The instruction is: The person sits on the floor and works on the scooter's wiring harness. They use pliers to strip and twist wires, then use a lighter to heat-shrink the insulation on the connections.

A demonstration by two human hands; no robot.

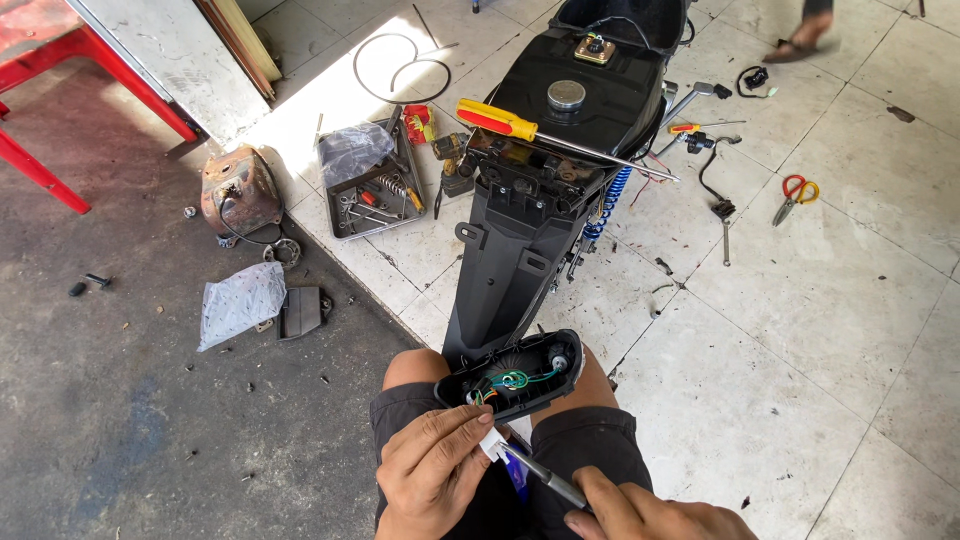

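Observation:
A black tail-light housing [520, 375] with green and orange wires inside rests on my knees. My left hand [430, 470] pinches a small white connector [492, 445] at the end of those wires. My right hand [650, 515] grips a thin grey-handled tool [545, 480] whose tip meets the connector. Ahead stands the stripped black rear of a motorcycle [530, 190], with a red-and-yellow screwdriver [520, 125] lying across it.
A metal tray of tools [375, 190] sits left of the bike, near a rusty metal part [238, 190] and a plastic bag [240, 300]. Red-handled scissors [795, 195], cables and small parts lie on the tiles at right. A person's foot [805, 38] is at top right. Red chair legs [60, 150] stand at left.

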